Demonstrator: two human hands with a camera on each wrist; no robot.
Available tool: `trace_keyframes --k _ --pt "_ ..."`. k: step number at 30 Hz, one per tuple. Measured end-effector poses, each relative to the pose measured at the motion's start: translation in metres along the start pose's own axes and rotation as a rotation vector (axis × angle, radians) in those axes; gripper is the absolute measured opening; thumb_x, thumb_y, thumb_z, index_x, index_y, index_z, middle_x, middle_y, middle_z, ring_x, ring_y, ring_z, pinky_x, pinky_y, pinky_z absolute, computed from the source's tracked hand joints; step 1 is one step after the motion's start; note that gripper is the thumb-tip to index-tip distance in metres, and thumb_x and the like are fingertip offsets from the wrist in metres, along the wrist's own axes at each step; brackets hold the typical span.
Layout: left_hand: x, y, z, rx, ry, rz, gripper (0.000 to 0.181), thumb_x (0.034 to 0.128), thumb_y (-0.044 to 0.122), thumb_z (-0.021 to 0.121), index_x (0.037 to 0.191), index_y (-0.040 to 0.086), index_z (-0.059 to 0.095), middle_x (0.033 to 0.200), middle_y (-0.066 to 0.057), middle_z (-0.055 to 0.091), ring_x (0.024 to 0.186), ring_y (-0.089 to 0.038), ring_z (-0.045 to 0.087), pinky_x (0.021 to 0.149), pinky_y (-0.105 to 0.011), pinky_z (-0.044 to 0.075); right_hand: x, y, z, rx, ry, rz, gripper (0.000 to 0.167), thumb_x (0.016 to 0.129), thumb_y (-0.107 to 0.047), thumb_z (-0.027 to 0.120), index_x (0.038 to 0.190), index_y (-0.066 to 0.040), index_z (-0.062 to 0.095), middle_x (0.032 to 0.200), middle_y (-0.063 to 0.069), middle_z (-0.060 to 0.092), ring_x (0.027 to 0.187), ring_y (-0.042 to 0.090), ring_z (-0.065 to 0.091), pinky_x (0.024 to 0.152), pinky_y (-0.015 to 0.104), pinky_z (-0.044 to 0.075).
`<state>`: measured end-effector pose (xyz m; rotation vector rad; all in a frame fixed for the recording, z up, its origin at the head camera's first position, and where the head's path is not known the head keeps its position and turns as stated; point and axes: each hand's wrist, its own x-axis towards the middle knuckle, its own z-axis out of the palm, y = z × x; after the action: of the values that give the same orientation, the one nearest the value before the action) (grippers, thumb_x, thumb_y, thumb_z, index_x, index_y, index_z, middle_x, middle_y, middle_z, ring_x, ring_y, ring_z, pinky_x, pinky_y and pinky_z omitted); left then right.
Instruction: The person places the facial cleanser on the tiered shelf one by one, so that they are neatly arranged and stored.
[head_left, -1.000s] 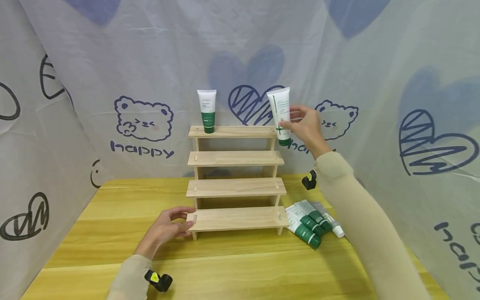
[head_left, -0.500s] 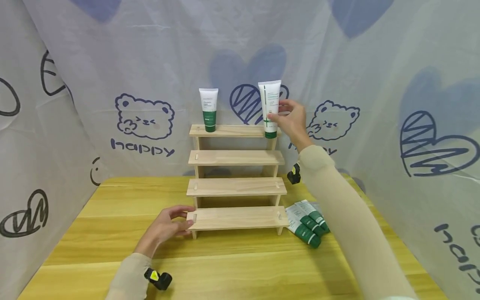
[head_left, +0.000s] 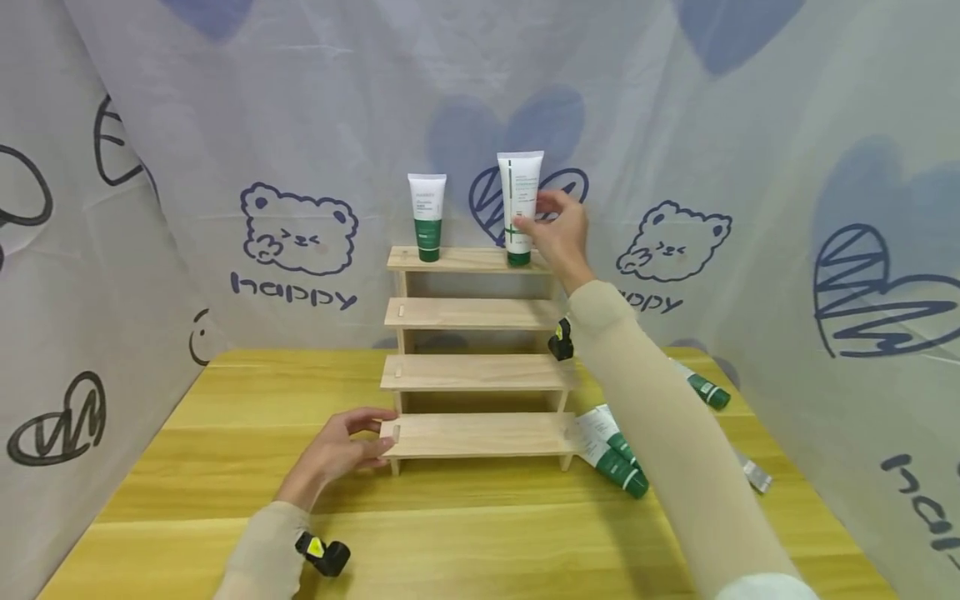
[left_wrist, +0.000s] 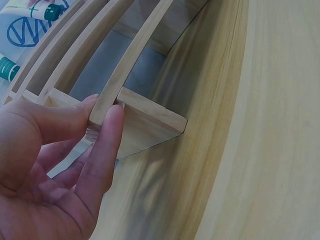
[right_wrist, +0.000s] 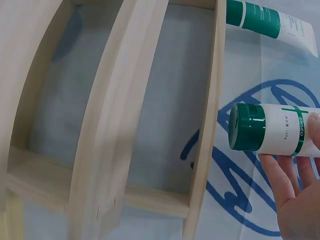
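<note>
My right hand [head_left: 558,233] grips a white squeeze tube [head_left: 520,187] with a green cap, cap down, at the right part of the top step of a wooden step rack [head_left: 480,312]. In the right wrist view a small gap shows between the tube's cap [right_wrist: 246,126] and the top board. A smaller white-and-green tube [head_left: 427,217] stands upright on its cap at the top step's left. Down at the bottom step, my left hand [head_left: 337,450] pinches the board's left end, thumb and fingers on either side of the wood [left_wrist: 107,102] in the left wrist view.
Right of the rack, several tubes lie on the wooden table [head_left: 480,533], partly behind my right sleeve: overlapping green-capped tubes [head_left: 615,467], another green-capped tube [head_left: 708,390] farther back, and a silvery tube end [head_left: 753,473]. A printed cloth [head_left: 315,108] hangs behind and at both sides.
My right hand has carried the tube leftward from the top step's right end to over the step, and the tube has become more upright. My left hand stays on the bottom step.
</note>
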<state>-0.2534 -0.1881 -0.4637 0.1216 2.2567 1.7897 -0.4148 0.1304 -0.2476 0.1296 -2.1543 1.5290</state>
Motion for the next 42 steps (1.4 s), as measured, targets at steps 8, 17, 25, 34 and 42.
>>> trace_keyframes --k 8,17,25,34,42 --pt "0.001 0.004 0.001 0.011 -0.002 0.005 0.047 0.0971 0.008 0.071 0.142 0.002 0.058 0.127 -0.022 0.056 0.090 -0.019 0.068 0.081 -0.032 0.066 0.003 -0.002 0.010 0.013 0.022 0.011 0.047 0.086 -0.005 0.082 0.130 -0.003 0.065 0.122 0.016 0.069 0.095 0.016 0.059 0.086 0.024 0.052" --pt "0.001 0.002 0.002 0.002 0.005 -0.009 0.047 0.0966 0.007 0.071 0.142 0.002 0.059 0.125 -0.019 0.056 0.089 -0.019 0.068 0.080 -0.032 0.067 0.008 0.004 0.025 0.035 0.006 0.040 0.048 0.086 -0.004 0.081 0.132 -0.003 0.064 0.124 0.016 0.069 0.099 0.023 0.066 0.093 0.031 0.058" --pt "0.001 0.001 0.003 0.012 0.016 -0.019 0.045 0.0961 0.007 0.072 0.140 0.004 0.061 0.123 -0.019 0.057 0.088 -0.019 0.068 0.080 -0.031 0.066 0.007 0.005 0.033 0.034 0.002 0.019 0.047 0.086 -0.003 0.081 0.130 -0.001 0.064 0.122 0.018 0.070 0.103 0.026 0.067 0.094 0.033 0.059" --pt "0.003 -0.001 0.002 0.005 0.020 -0.024 0.044 0.0955 0.007 0.073 0.139 0.006 0.063 0.122 -0.018 0.057 0.089 -0.019 0.068 0.080 -0.031 0.066 0.006 0.006 0.038 0.031 0.002 0.027 0.047 0.087 -0.004 0.081 0.130 -0.002 0.064 0.122 0.017 0.071 0.101 0.025 0.068 0.094 0.033 0.059" --pt "0.001 -0.001 0.001 0.004 0.018 -0.028 0.045 0.0959 0.008 0.073 0.139 0.007 0.062 0.123 -0.018 0.057 0.090 -0.019 0.068 0.080 -0.031 0.066 0.006 0.008 0.038 0.033 -0.014 0.032 0.047 0.088 -0.005 0.080 0.132 -0.002 0.063 0.123 0.017 0.070 0.104 0.027 0.068 0.095 0.033 0.059"
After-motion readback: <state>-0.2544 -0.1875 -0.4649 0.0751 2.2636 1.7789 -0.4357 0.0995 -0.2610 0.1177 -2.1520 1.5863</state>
